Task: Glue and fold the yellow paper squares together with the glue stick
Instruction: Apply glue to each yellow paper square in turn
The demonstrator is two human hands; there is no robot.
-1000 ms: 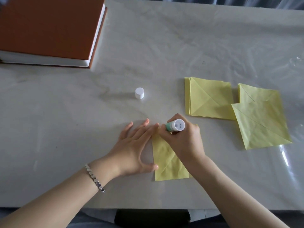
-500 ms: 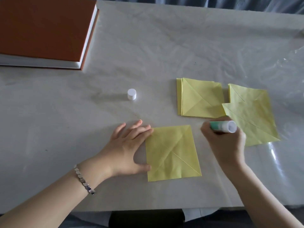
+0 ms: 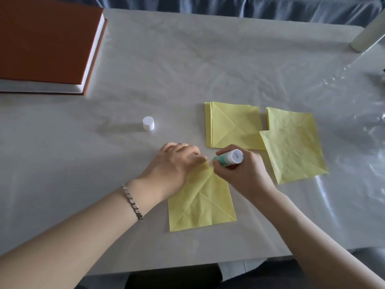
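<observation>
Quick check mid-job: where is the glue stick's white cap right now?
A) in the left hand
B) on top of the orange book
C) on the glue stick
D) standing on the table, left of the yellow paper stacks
D: the white cap stands by itself on the table, well apart from the glue stick, which the right hand grips.

Table (image 3: 208, 59), contents by position.
- Far left corner: book (image 3: 45, 42), lying flat.
- Far right corner: cylinder (image 3: 366, 32), partly out of view.
- Centre, left of the papers: cap (image 3: 148, 123), standing alone.
- Centre right: stack of squares (image 3: 231, 126); just right of it, overlapping squares (image 3: 291, 147), touching the stack's right edge.
- Front centre: single square (image 3: 204, 205), well in front of the stack.
- On its far left corner: left hand (image 3: 173, 170).
- Over its far edge: right hand (image 3: 243, 174) gripping the glue stick (image 3: 229, 158), which is tilted with its tip toward the left hand.
</observation>
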